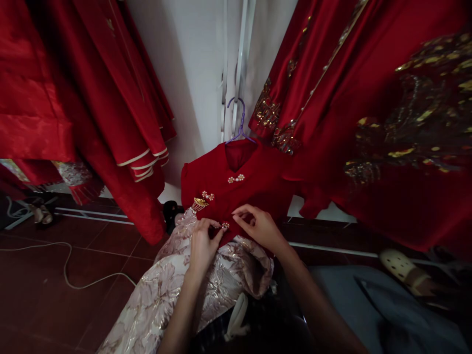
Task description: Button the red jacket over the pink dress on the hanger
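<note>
A red short-sleeved top (254,191) with a V neck hangs on a purple hanger (242,118). Pearl-beaded clasps (236,178) decorate its front, and a gold fan-shaped pin with dangling beads (200,202) sits at its left side. Low on the front, my left hand (204,243) pinches a small beaded clasp (225,225) between thumb and fingers. Just right of it, my right hand (258,227) is closed in a loose pinch against the red cloth; whatever is between its fingertips is too small to make out. Pale pink-and-gold brocade fabric (165,280) lies bunched beneath both hands.
Long red garments (110,88) hang at the left, and sequinned red ones (332,98) at the right. Behind stands a white cabinet with metal handles (239,54). A cable (66,265) runs over the tiled floor. A cream clog (401,270) rests at the right.
</note>
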The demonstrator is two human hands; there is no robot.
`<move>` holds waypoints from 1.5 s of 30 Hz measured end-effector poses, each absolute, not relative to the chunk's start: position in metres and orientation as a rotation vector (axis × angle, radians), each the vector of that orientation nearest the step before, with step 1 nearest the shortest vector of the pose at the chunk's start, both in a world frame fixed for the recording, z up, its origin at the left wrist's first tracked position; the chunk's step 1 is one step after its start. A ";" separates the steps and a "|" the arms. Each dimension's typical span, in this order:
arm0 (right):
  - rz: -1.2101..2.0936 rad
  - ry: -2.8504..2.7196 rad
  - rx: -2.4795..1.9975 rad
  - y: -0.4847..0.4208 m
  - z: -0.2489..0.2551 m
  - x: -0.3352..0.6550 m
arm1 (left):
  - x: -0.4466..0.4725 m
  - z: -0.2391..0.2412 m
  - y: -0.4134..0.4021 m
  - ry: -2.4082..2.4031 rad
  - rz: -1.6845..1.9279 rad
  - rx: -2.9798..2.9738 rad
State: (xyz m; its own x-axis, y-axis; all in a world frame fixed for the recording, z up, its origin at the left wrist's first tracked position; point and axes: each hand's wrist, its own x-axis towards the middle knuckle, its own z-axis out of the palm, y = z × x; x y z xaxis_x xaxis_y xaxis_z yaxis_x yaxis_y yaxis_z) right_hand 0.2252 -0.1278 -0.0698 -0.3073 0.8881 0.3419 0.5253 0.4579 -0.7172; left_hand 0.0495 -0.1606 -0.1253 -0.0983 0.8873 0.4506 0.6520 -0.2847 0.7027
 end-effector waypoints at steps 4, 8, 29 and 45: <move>0.677 -2.053 -1.148 -0.124 -0.083 0.221 | 0.051 -0.126 -0.162 1.642 1.317 1.834; 0.666 -2.088 -1.146 -0.124 -0.088 0.217 | 0.052 -0.126 -0.163 1.602 1.322 1.779; 0.892 -2.070 -1.091 -0.125 -0.075 0.230 | 0.048 -0.118 -0.147 1.330 1.448 1.470; 1.044 -2.176 -0.978 -0.131 -0.059 0.239 | 0.046 -0.112 -0.100 0.999 1.638 0.625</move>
State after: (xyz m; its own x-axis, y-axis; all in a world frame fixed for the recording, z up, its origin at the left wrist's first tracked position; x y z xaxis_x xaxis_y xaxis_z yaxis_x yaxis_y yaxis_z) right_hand 0.2388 -0.1313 -0.0591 -0.5967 0.7887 0.1479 0.3780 0.4388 -0.8152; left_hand 0.0465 -0.1002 -0.1122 -0.2952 0.9516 -0.0857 -0.5121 -0.0818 0.8550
